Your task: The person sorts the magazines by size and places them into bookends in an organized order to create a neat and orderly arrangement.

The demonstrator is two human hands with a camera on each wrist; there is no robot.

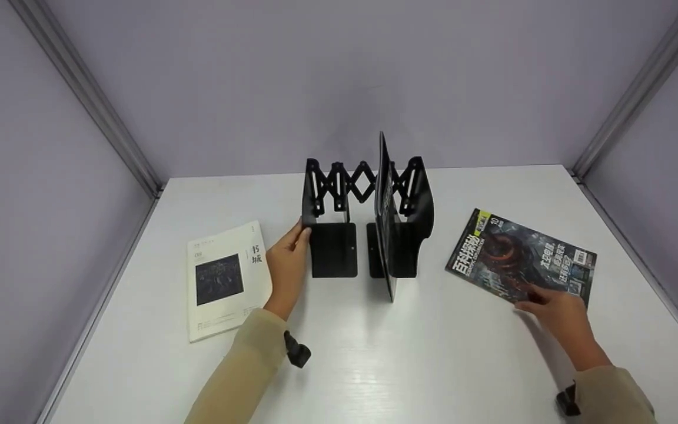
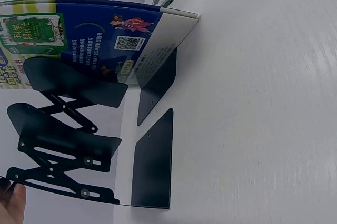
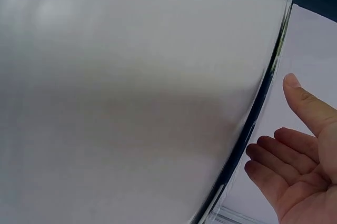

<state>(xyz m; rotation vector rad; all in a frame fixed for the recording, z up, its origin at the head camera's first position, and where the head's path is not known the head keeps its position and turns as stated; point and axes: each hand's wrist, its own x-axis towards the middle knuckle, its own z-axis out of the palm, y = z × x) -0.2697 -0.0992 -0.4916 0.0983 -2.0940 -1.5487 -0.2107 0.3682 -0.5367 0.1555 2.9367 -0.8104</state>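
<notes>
A black expandable bookend point(image 1: 334, 249) with folding lattice bars stands at mid-table. At its left end plate my left hand point(image 1: 289, 259) pinches the edge; in the left wrist view only a bit of that hand point(image 2: 13, 203) shows, at the lower left corner. A thin book point(image 1: 385, 218) stands upright toward the bookend's right side, its blue back cover visible in the left wrist view. On the right a dark-covered magazine point(image 1: 509, 256) lies flat. My right hand point(image 1: 559, 318) is over its near edge, thumb and fingers apart, as the right wrist view shows.
A cream-coloured book point(image 1: 221, 282) with a dark square picture lies flat at the left, beside my left forearm. The white table point(image 1: 362, 365) meets pale walls at the back and sides, with metal frame strips point(image 1: 639, 82) in the corners.
</notes>
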